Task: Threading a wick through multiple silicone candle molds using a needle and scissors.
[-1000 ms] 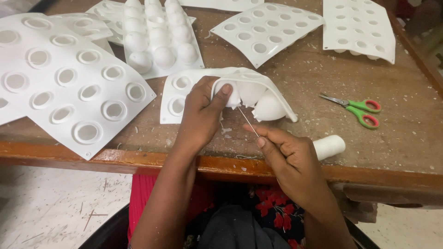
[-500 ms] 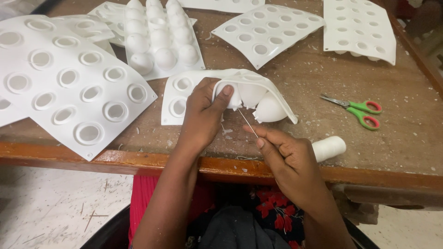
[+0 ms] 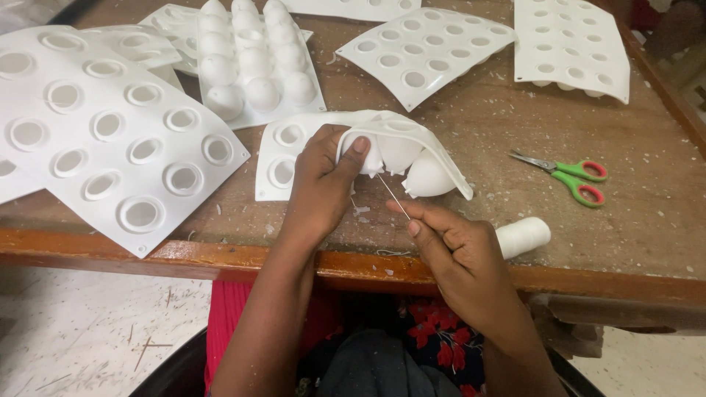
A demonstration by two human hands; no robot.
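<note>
Fingers of my left hand [image 3: 323, 184] clamp the folded-up edge of a white flexible mould sheet [image 3: 365, 151] with round cavities, thumb pressed against one bulging white dome on its underside. My right hand [image 3: 460, 254] pinches a thin white thread [image 3: 394, 197] between thumb and forefinger, drawn taut up to that dome. I see the sheet at the near middle of the worn wooden table [image 3: 647, 213]. Behind it, another white mould tray [image 3: 254, 62] lies domes-up; whether its cups are filled I cannot tell. Green-handled scissors [image 3: 570, 175] and a white thread spool [image 3: 523, 235] lie to my right.
</note>
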